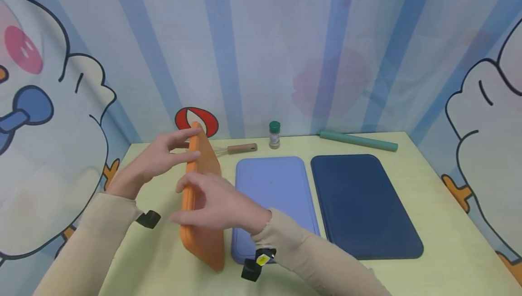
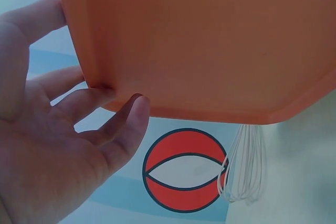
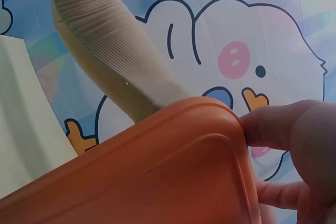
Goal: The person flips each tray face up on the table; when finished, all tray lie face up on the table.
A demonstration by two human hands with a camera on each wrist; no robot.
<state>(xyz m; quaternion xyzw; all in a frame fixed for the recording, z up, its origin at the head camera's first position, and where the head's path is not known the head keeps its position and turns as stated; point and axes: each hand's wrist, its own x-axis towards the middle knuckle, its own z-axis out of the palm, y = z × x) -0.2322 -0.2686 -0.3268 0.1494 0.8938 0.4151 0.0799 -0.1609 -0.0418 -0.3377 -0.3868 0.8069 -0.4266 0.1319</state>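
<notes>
An orange cutting board [image 1: 205, 246] stands tilted up on its long edge at the left of the table, both hands at its raised edge. My left hand [image 1: 163, 155] holds it toward the far end; in the left wrist view, the fingers [image 2: 128, 124] curl over the board's rim. Nearer to me, my right hand [image 1: 220, 203] grips the same edge between thumb and fingers. One rounded, grooved corner of the orange board [image 3: 173, 177] shows in the right wrist view beside the right fingers [image 3: 275, 127].
Right of the orange board lie a light blue cutting board [image 1: 271, 180] and a dark blue one [image 1: 364, 205]. Behind them are a whisk [image 1: 242, 148], a green-capped spice jar [image 1: 275, 136] and a green rod [image 1: 359, 141]. A printed cloth [image 1: 269, 51] hangs behind the table.
</notes>
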